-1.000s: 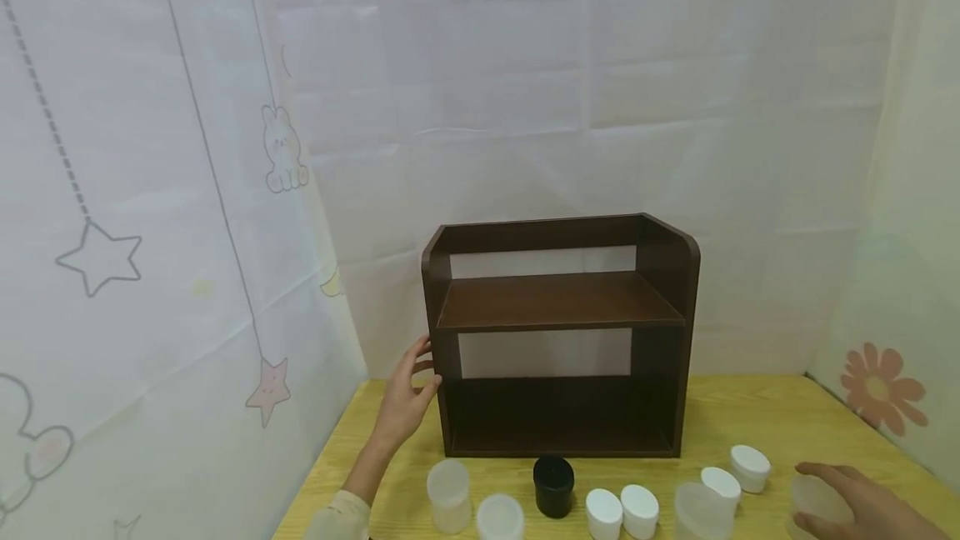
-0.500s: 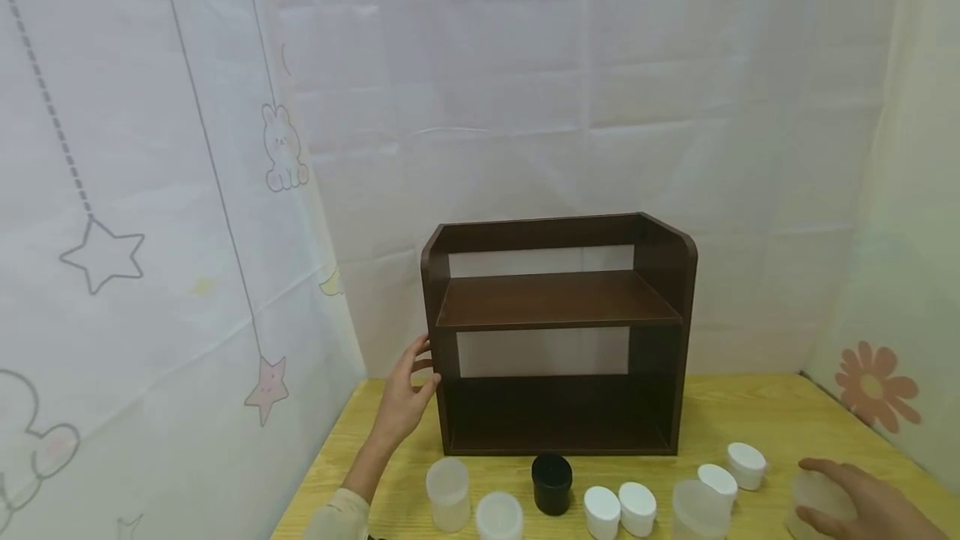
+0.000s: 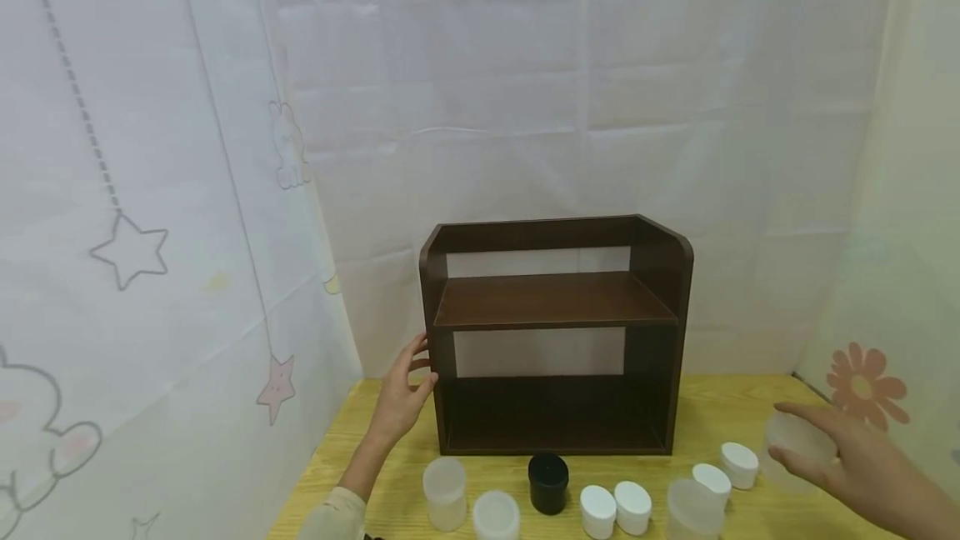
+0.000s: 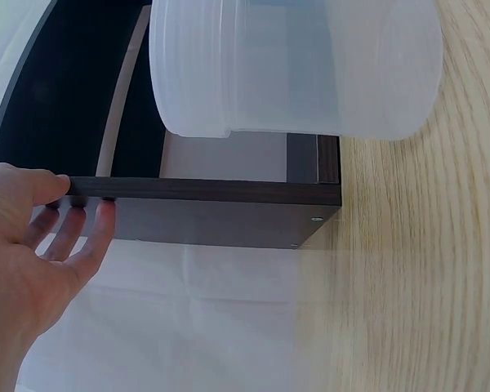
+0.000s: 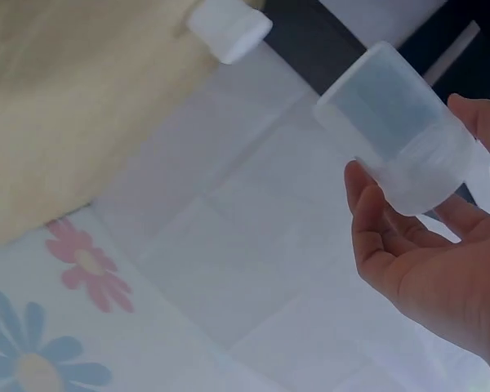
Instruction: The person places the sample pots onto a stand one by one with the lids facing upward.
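A dark brown two-tier shelf [image 3: 557,302] stands on the table. My left hand [image 3: 400,397] grips its left side panel, thumb on the front edge and fingers against the outer face [image 4: 180,220]. At the right, my right hand [image 3: 843,448] holds a frosted translucent jar [image 3: 797,450], fingers and thumb around its sides. The right wrist view shows this jar [image 5: 396,131] raised above the table, its lidded end toward the palm. In the left wrist view another translucent jar [image 4: 310,65] covers part of the shelf.
Two frosted jars [image 3: 446,494] [image 3: 497,517] and a black jar [image 3: 548,483] stand before the shelf. Another frosted jar [image 3: 694,510] and several white-lidded small jars [image 3: 632,508] are to the right, one small jar [image 3: 739,465] near the held jar. Printed cloth walls [image 3: 187,273] enclose the yellow wooden table [image 3: 738,394].
My right hand has lifted the frosted jar off the table and moved it up and slightly left. The left hand keeps its place on the shelf; the view has shifted slightly.
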Motion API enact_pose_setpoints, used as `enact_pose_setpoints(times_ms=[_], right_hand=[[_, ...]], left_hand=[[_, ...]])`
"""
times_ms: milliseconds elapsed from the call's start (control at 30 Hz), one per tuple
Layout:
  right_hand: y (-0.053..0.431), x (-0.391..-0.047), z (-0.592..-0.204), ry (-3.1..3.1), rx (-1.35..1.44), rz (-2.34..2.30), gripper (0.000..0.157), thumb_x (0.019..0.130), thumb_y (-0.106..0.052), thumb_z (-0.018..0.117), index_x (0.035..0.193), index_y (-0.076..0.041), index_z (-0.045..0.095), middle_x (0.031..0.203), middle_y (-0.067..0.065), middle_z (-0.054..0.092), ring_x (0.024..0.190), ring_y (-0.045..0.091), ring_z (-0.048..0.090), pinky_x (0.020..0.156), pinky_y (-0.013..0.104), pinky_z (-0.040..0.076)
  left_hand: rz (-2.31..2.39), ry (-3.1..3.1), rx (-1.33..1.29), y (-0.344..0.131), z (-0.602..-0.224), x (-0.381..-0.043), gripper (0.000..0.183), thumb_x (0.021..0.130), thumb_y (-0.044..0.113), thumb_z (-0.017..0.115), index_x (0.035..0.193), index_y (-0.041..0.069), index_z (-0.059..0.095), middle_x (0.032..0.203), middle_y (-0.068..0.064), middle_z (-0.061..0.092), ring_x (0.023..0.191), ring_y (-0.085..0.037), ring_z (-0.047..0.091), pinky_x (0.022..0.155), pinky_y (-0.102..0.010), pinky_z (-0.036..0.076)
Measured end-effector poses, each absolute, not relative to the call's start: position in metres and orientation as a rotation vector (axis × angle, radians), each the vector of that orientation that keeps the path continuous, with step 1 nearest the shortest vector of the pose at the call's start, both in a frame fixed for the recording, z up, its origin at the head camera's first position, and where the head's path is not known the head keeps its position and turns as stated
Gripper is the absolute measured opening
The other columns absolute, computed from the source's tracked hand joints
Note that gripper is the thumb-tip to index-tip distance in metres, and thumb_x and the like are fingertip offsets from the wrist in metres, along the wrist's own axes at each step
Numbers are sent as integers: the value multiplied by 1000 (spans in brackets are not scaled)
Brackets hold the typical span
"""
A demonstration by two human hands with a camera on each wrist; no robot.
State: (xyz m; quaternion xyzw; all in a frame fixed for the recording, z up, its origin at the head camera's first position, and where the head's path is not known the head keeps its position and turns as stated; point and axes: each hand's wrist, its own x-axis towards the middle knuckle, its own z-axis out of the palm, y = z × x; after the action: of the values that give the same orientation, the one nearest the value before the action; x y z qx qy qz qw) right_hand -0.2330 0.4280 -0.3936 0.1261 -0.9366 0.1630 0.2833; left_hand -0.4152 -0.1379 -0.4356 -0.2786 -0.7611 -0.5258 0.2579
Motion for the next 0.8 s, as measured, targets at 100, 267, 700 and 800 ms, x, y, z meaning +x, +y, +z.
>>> enact_pose_setpoints(times_ms=[100,267,700,800], right_hand=[[414,-234,-373,-2387,398,401,56,73,-22,93,119,-1,69,108,21,69,74,16,63,57,37,52],[389,-241,-334,-2355,371,437,57,81,-29,89,128,-6,68,118,23,65,68,10,51,51,28,43],[330,-300,-268,-2221,462,596,58,87,-32,83,133,-6,61,125,17,64,100,38,63,80,26,46],[324,-320,-263,-2192,524,559,55,86,-29,84,130,-4,62,117,15,66,89,31,64,69,22,49]], left_hand=[[-1431,-2050,-781,-139,-436,-416,72,96,-1,70,157,21,39,145,-9,51,118,-32,60,78,-40,59],[-1416,-2050,-780,-139,-437,-416,73,96,-2,69,158,20,38,145,-10,51,118,-34,60,78,-40,59],[-1430,-2061,-766,-128,-439,-417,72,96,-7,66,157,18,38,146,-13,49,118,-35,59,79,-38,58],[-1443,-2052,-766,-124,-440,-418,70,96,-5,67,157,19,39,146,-11,50,118,-35,59,79,-40,59]])
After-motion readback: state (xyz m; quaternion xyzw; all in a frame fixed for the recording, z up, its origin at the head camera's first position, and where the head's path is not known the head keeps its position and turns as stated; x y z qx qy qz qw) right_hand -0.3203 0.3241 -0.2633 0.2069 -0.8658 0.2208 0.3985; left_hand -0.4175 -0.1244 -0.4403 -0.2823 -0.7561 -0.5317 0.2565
